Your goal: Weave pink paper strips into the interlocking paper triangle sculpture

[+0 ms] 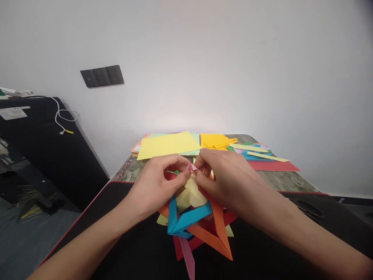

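Note:
A folded paper model of interlocking blue, orange, red, pink and pale yellow strips rests over the black mat, below and between my hands. At its upper end, my left hand pinches a small pink paper tip between thumb and fingers. From the other side, my right hand pinches the same pink tip, its thumb next to my left thumb. Pale yellow folded paper shows just beneath the thumbs. The far part of the model is mostly hidden behind my hands.
Yellow sheets lie on a stack at the table's back left. Folded orange-yellow paper and loose colored strips on a red sheet lie back right. A black mat covers the front; a black cabinet stands left.

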Demonstrator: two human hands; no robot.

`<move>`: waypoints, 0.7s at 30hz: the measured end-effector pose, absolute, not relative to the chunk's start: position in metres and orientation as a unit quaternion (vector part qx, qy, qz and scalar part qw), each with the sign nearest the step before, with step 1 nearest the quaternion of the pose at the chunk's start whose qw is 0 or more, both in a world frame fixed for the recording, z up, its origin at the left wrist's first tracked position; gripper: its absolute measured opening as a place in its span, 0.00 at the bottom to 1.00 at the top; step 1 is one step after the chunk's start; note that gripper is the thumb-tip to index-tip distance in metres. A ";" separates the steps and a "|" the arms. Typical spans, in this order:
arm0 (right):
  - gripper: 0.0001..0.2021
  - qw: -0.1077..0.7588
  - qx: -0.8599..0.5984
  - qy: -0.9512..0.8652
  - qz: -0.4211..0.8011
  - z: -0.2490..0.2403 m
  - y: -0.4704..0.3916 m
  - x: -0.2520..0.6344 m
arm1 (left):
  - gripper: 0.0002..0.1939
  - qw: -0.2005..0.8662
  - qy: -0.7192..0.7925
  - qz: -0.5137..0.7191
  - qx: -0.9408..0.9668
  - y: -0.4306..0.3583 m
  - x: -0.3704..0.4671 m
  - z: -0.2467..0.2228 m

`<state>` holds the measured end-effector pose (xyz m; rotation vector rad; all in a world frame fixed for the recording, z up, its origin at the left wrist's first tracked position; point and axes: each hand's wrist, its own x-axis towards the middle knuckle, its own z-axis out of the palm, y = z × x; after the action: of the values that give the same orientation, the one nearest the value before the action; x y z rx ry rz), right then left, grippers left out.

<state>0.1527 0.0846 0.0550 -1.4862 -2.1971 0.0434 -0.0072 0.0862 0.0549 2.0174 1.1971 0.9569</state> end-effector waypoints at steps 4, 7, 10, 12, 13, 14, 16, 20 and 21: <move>0.06 0.242 -0.536 -0.809 -0.002 0.056 0.084 0.156 | 0.08 0.326 0.467 0.365 0.737 0.085 -0.004 0.056; 0.05 0.251 -0.536 -0.806 -0.017 0.055 0.083 0.156 | 0.08 0.320 0.473 0.372 0.732 0.085 -0.003 0.055; 0.05 0.236 -0.555 -0.797 -0.027 0.055 0.082 0.154 | 0.07 0.281 0.483 0.385 0.734 0.084 -0.001 0.054; 0.04 0.223 -0.568 -0.792 -0.029 0.056 0.082 0.152 | 0.06 0.264 0.491 0.392 0.732 0.083 0.000 0.053; 0.04 0.220 -0.571 -0.790 -0.028 0.056 0.081 0.151 | 0.06 0.257 0.495 0.396 0.730 0.082 0.000 0.053; 0.04 0.220 -0.573 -0.789 -0.027 0.057 0.081 0.151 | 0.06 0.251 0.499 0.398 0.727 0.082 0.001 0.053; 0.03 0.227 -0.575 -0.786 -0.023 0.056 0.081 0.151 | 0.06 0.243 0.507 0.402 0.723 0.081 0.002 0.054; 0.05 0.245 -0.569 -0.784 -0.040 0.052 0.082 0.151 | 0.06 0.237 0.514 0.405 0.718 0.082 0.003 0.054; 0.07 0.252 -0.564 -0.785 -0.050 0.051 0.082 0.152 | 0.06 0.234 0.517 0.406 0.717 0.082 0.004 0.054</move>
<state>0.1516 0.0818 0.0506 -1.5332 -2.1339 -0.1365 0.0036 0.0817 0.0538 1.9683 1.4182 1.1144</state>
